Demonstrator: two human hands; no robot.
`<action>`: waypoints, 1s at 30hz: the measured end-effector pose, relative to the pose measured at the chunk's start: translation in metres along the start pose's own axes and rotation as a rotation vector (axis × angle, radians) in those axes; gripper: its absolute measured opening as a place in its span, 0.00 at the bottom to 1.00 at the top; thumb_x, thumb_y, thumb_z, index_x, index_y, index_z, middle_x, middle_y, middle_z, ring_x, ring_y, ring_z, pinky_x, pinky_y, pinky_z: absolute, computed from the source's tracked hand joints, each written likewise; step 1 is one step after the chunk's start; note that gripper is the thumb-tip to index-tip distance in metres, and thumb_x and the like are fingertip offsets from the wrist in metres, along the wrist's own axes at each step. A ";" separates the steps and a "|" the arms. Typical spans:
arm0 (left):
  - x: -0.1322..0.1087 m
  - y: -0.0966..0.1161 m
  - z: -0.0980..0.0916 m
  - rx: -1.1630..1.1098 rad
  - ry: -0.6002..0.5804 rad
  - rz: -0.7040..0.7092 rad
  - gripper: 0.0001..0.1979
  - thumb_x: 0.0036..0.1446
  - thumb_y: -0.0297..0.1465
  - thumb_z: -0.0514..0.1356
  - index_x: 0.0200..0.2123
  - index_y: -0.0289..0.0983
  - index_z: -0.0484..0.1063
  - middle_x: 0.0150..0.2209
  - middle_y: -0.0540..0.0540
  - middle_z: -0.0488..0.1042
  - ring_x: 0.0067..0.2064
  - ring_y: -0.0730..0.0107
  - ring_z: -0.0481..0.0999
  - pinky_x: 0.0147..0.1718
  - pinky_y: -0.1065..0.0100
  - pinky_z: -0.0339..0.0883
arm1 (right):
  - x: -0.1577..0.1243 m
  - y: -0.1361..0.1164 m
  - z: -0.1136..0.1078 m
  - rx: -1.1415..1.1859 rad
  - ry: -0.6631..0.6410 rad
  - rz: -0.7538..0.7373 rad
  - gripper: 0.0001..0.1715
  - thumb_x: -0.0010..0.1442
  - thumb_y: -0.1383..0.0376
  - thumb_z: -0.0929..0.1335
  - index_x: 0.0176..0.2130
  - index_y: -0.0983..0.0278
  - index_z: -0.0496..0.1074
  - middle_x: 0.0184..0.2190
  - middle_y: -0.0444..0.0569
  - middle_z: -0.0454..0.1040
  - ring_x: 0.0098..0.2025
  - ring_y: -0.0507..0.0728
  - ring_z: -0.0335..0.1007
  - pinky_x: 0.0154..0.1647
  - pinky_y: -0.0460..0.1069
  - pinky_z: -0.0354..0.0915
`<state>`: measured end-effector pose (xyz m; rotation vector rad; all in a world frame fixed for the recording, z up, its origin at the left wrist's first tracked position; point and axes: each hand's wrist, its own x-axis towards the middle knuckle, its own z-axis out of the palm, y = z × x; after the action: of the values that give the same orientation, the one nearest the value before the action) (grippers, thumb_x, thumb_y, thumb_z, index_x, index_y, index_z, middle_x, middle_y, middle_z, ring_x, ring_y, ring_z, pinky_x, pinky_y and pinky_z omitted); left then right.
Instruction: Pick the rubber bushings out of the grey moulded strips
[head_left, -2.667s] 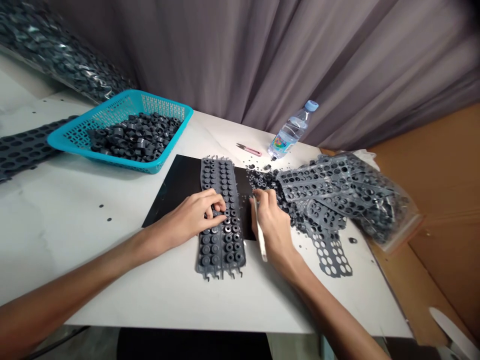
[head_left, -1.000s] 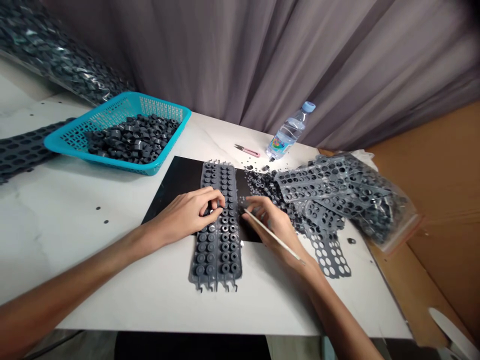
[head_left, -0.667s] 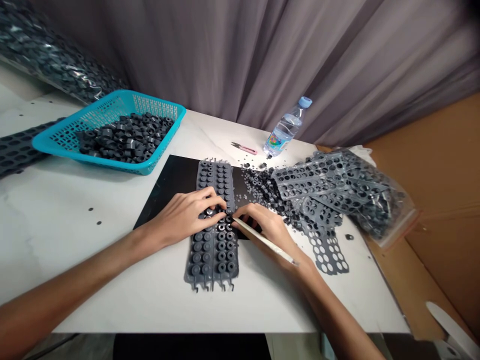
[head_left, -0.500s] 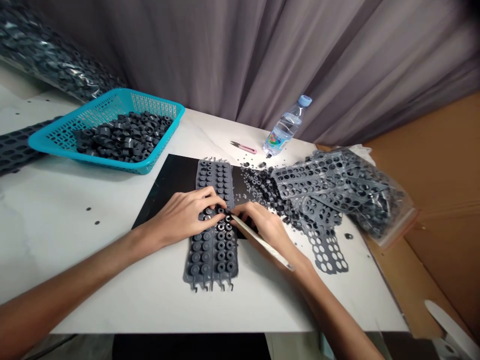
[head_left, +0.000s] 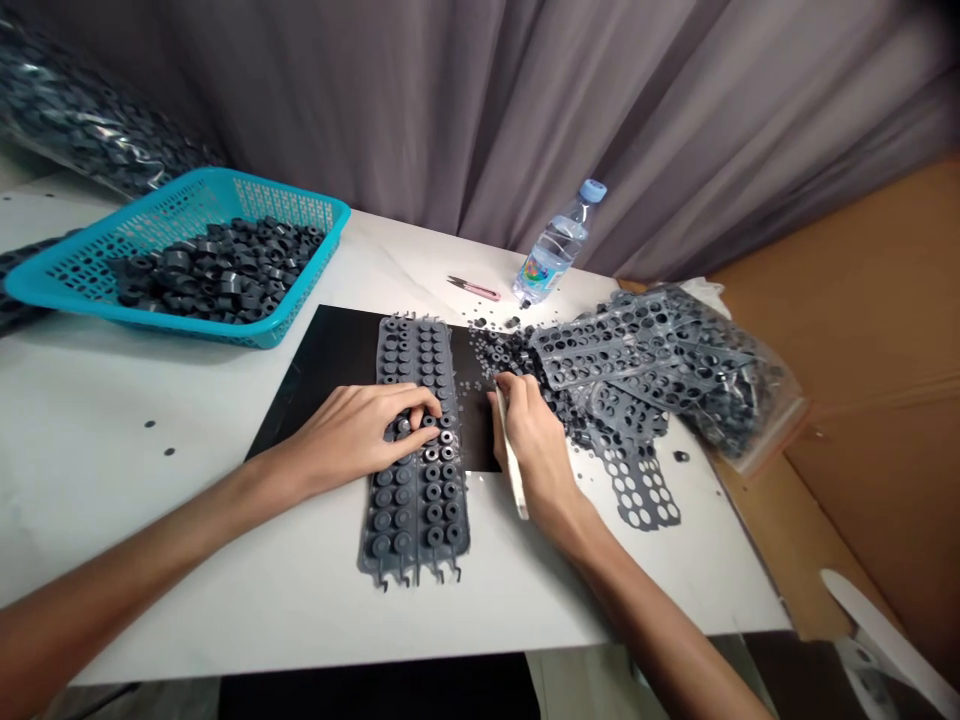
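Grey moulded strip (head_left: 416, 470) is pressed by the left hand (head_left: 360, 432), grip unclear; right of the strip, a thin white stick (head_left: 511, 468) is grasped by the right hand (head_left: 529, 440), crowded by loose round rings (head_left: 501, 350).

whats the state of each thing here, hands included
left hand: palm down, fingertips on the ring strip
ring strip: lying flat, its rows filled
right hand: closed around the stick
stick: gripped, lower end free
basket: heaped with dark rings
bottle: capped
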<state>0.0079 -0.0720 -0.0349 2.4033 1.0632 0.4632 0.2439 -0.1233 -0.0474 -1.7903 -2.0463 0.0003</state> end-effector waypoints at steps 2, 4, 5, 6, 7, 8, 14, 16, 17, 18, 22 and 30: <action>-0.002 0.002 -0.002 -0.007 0.002 -0.012 0.10 0.66 0.41 0.62 0.48 0.47 0.74 0.36 0.58 0.78 0.33 0.72 0.77 0.32 0.70 0.59 | 0.002 0.004 -0.005 0.107 -0.037 -0.022 0.18 0.76 0.61 0.58 0.61 0.64 0.62 0.48 0.58 0.72 0.42 0.62 0.75 0.40 0.55 0.71; -0.002 0.004 -0.003 -0.020 0.014 -0.040 0.11 0.66 0.41 0.62 0.49 0.46 0.73 0.33 0.58 0.78 0.29 0.73 0.75 0.30 0.70 0.58 | 0.003 0.006 -0.011 0.275 -0.104 -0.061 0.19 0.75 0.60 0.61 0.62 0.61 0.61 0.47 0.53 0.75 0.40 0.59 0.75 0.42 0.53 0.71; -0.002 0.005 -0.003 -0.029 0.023 -0.055 0.11 0.67 0.41 0.61 0.50 0.46 0.72 0.33 0.58 0.77 0.27 0.74 0.73 0.30 0.70 0.58 | 0.004 0.006 -0.012 0.354 -0.134 -0.077 0.18 0.75 0.60 0.63 0.61 0.60 0.62 0.45 0.51 0.76 0.39 0.58 0.75 0.42 0.52 0.70; -0.001 0.006 -0.003 -0.040 0.033 -0.066 0.12 0.68 0.41 0.60 0.51 0.46 0.71 0.32 0.59 0.77 0.26 0.74 0.72 0.29 0.70 0.58 | 0.004 0.006 -0.014 0.413 -0.159 -0.094 0.17 0.74 0.59 0.64 0.59 0.59 0.64 0.44 0.49 0.77 0.38 0.57 0.75 0.41 0.51 0.70; 0.000 0.006 -0.003 -0.050 0.041 -0.073 0.12 0.69 0.41 0.59 0.52 0.46 0.71 0.32 0.59 0.77 0.25 0.75 0.71 0.29 0.70 0.58 | 0.005 0.005 -0.015 0.449 -0.177 -0.115 0.14 0.73 0.59 0.66 0.56 0.59 0.66 0.42 0.48 0.77 0.38 0.56 0.74 0.41 0.50 0.70; 0.001 0.006 -0.002 -0.056 0.044 -0.076 0.11 0.69 0.40 0.58 0.51 0.45 0.71 0.32 0.58 0.78 0.25 0.75 0.71 0.29 0.70 0.57 | 0.005 0.005 -0.015 0.464 -0.187 -0.138 0.11 0.73 0.59 0.67 0.52 0.59 0.69 0.42 0.47 0.77 0.39 0.56 0.74 0.41 0.50 0.69; 0.006 0.005 0.000 -0.052 0.025 -0.102 0.06 0.67 0.37 0.61 0.44 0.45 0.76 0.33 0.57 0.79 0.30 0.72 0.75 0.31 0.70 0.57 | 0.005 0.003 -0.018 0.422 -0.231 -0.266 0.10 0.72 0.56 0.69 0.47 0.59 0.74 0.41 0.49 0.77 0.43 0.57 0.73 0.43 0.50 0.67; 0.007 0.005 0.000 -0.054 0.021 -0.119 0.07 0.66 0.38 0.62 0.45 0.45 0.77 0.33 0.57 0.80 0.30 0.71 0.75 0.30 0.70 0.57 | 0.006 0.003 -0.019 0.404 -0.235 -0.283 0.10 0.72 0.56 0.69 0.47 0.59 0.73 0.42 0.49 0.78 0.43 0.57 0.73 0.43 0.49 0.67; 0.007 0.005 0.001 -0.054 0.020 -0.124 0.08 0.65 0.38 0.62 0.45 0.45 0.77 0.33 0.56 0.80 0.30 0.71 0.75 0.30 0.69 0.57 | 0.006 0.002 -0.019 0.393 -0.235 -0.291 0.10 0.72 0.56 0.68 0.46 0.59 0.73 0.42 0.49 0.78 0.43 0.57 0.73 0.43 0.49 0.67; 0.008 0.005 0.001 -0.054 0.020 -0.127 0.08 0.65 0.38 0.63 0.45 0.45 0.78 0.33 0.56 0.80 0.30 0.71 0.75 0.30 0.69 0.57 | 0.006 0.002 -0.019 0.378 -0.232 -0.298 0.10 0.73 0.56 0.68 0.47 0.59 0.73 0.42 0.48 0.78 0.43 0.57 0.73 0.43 0.49 0.67; 0.009 0.004 0.001 -0.055 0.022 -0.135 0.09 0.64 0.39 0.63 0.46 0.46 0.79 0.33 0.56 0.81 0.30 0.71 0.75 0.30 0.69 0.57 | 0.006 0.002 -0.014 0.274 -0.174 -0.312 0.10 0.74 0.57 0.67 0.47 0.60 0.72 0.40 0.48 0.78 0.41 0.57 0.73 0.40 0.49 0.67; 0.009 0.003 0.007 -0.042 0.040 -0.145 0.09 0.62 0.39 0.64 0.45 0.46 0.78 0.32 0.57 0.80 0.30 0.71 0.76 0.31 0.69 0.57 | 0.003 -0.006 0.005 -0.031 -0.094 -0.387 0.13 0.77 0.61 0.61 0.56 0.62 0.68 0.46 0.54 0.76 0.46 0.61 0.72 0.40 0.51 0.68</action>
<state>0.0191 -0.0691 -0.0379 2.2700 1.2229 0.4806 0.2367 -0.1201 -0.0497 -1.4070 -2.4397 -0.0610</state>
